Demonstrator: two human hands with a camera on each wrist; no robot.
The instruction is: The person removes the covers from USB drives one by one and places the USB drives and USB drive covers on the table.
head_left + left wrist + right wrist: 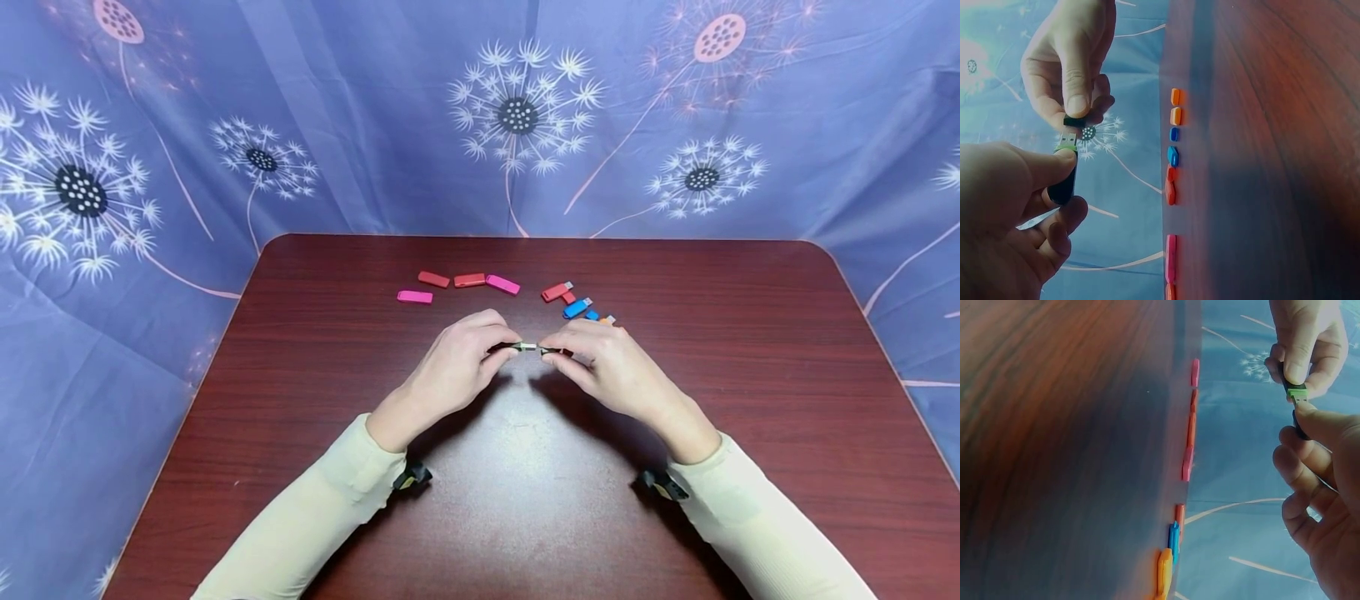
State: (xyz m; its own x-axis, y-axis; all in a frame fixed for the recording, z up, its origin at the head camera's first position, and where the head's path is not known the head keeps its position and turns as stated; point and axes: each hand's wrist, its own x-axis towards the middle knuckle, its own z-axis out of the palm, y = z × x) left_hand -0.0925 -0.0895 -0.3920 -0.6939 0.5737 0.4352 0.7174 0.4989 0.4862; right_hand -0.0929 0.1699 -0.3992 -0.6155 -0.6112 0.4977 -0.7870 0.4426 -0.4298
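Between thumb and fingers, my left hand (453, 360) grips a black USB flash drive (1065, 178) with a green band by its bare metal plug. The plug points toward my right hand (618, 365), which pinches a small black cap (1074, 120). In the head view a narrow gap shows between plug and cap, the two roughly in line. Both hands are raised over the table, their shadows falling below them. Part of the drive's body and of the cap is hidden by fingers.
On the dark red wooden table (300, 375), several pink and red flash drives (415, 297) lie at back left. Behind my right hand lie a red drive (556, 292), a blue drive (576, 309), their caps, and orange pieces (608, 320). A blue dandelion-patterned cloth (375, 125) hangs beyond.
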